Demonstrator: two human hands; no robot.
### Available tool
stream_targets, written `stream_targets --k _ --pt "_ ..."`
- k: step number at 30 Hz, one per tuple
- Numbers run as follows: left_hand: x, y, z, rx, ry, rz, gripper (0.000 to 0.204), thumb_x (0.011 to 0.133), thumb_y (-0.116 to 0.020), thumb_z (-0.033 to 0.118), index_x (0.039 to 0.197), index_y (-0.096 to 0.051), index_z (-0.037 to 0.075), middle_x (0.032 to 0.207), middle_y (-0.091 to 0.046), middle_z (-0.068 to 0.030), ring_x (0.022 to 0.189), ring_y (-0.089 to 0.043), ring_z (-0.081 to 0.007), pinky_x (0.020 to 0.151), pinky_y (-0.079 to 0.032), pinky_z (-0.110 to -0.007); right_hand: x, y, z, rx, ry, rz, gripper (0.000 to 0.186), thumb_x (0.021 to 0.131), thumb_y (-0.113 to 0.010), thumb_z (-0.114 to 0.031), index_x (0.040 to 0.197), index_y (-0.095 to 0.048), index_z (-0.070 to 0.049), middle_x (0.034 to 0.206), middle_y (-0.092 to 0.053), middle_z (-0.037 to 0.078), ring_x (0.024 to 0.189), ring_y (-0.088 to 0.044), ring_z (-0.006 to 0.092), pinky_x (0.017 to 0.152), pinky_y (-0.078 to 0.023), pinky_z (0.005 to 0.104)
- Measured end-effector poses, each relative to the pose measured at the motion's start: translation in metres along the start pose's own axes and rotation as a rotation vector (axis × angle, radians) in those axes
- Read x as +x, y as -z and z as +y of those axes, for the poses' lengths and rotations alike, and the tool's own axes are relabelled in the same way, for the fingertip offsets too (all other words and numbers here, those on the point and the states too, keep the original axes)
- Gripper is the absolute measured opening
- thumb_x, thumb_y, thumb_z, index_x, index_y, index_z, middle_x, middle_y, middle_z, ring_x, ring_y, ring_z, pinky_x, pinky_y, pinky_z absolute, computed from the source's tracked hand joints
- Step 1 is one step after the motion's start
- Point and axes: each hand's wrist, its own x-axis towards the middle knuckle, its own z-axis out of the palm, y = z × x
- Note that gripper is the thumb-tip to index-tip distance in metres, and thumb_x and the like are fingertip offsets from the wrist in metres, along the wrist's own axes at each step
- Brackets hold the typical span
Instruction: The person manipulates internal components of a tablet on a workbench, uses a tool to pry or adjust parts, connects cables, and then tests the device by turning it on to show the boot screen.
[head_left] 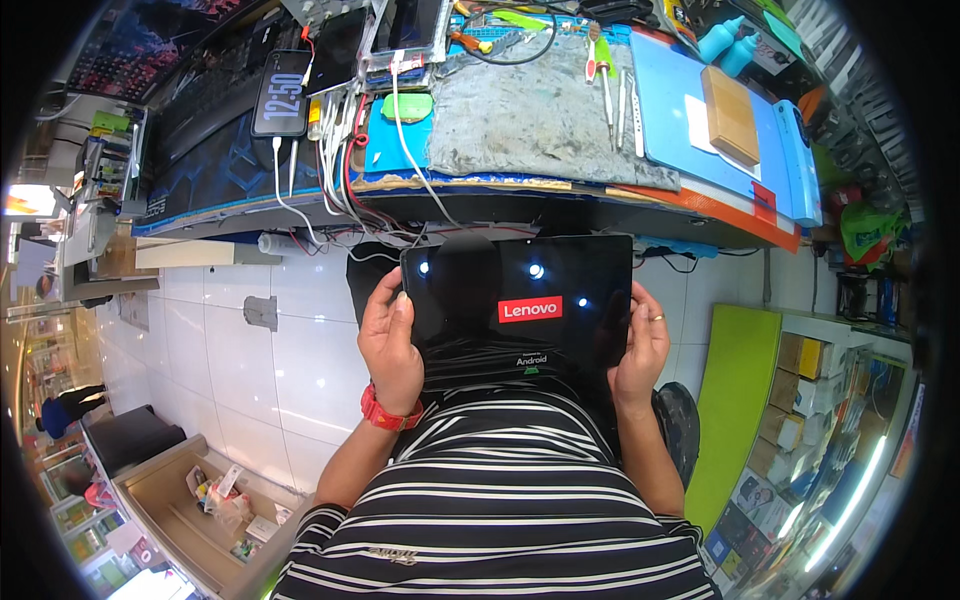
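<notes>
Tablet (465,300), black and wide, held between both hands in front of the striped shirt (520,480), just below the near edge of the workbench (590,212). Screen faces up toward the wearer: dark, with a red label, a small green mark lower down and bright light reflections.

Left hand (390,335) grips the left edge, thumb at the rim; fingers closed on it, some hidden. Red wristband (388,412) on that wrist. Right hand (640,350) grips the opposite edge, fingers bent around it; ring (657,318) on one finger. How far the fingertips reach underneath, cannot tell.

On the bench: grey cloth (510,115) at centre; lit phone (280,97) to the left, white cable (278,175) plugged in; tan block (731,115) at right, near two light-blue bottles (722,40).
</notes>
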Motion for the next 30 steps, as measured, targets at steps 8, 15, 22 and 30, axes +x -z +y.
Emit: stream_targets --k 8,15,22,30 --pt "0.000 0.001 0.000 0.060 0.023 0.012 0.038 0.106 -0.048 0.010 0.140 -0.049 -0.007 0.124 -0.067 -0.0158 0.113 -0.065 -0.0157 0.099 -0.049 -0.027 0.001 0.001 0.002 0.003 0.011 -0.003 0.033 0.109 -0.042 -0.015 0.131 -0.054 0.007 0.124 -0.066 0.017 0.114 -0.063 0.0188 0.101 -0.048 0.0313" --pt "0.001 0.000 0.001 -0.021 0.002 -0.043 0.039 0.106 -0.046 0.010 0.141 -0.043 -0.006 0.127 -0.065 -0.0164 0.116 -0.063 -0.0175 0.102 -0.047 -0.028 0.001 0.002 0.002 -0.035 0.024 0.005 0.032 0.109 -0.043 -0.014 0.131 -0.055 0.007 0.125 -0.065 0.017 0.116 -0.062 0.0188 0.103 -0.047 0.0311" --pt "0.001 0.000 0.003 -0.078 0.062 -0.036 0.039 0.106 -0.043 0.009 0.142 -0.042 -0.005 0.131 -0.061 -0.0177 0.120 -0.061 -0.0185 0.104 -0.046 -0.029 0.009 0.004 0.000 0.025 -0.057 -0.012 0.030 0.104 -0.051 -0.005 0.131 -0.057 0.006 0.122 -0.067 0.015 0.112 -0.064 0.0172 0.100 -0.049 0.0311" --pt "-0.001 -0.003 0.005 -0.152 0.064 -0.046 0.039 0.106 -0.044 0.009 0.143 -0.042 -0.004 0.129 -0.063 -0.0154 0.118 -0.061 -0.0162 0.103 -0.045 -0.028 0.015 0.009 0.000 0.053 -0.101 -0.028 0.029 0.103 -0.052 -0.004 0.130 -0.059 0.005 0.121 -0.068 0.014 0.110 -0.065 0.0175 0.099 -0.050 0.0307"
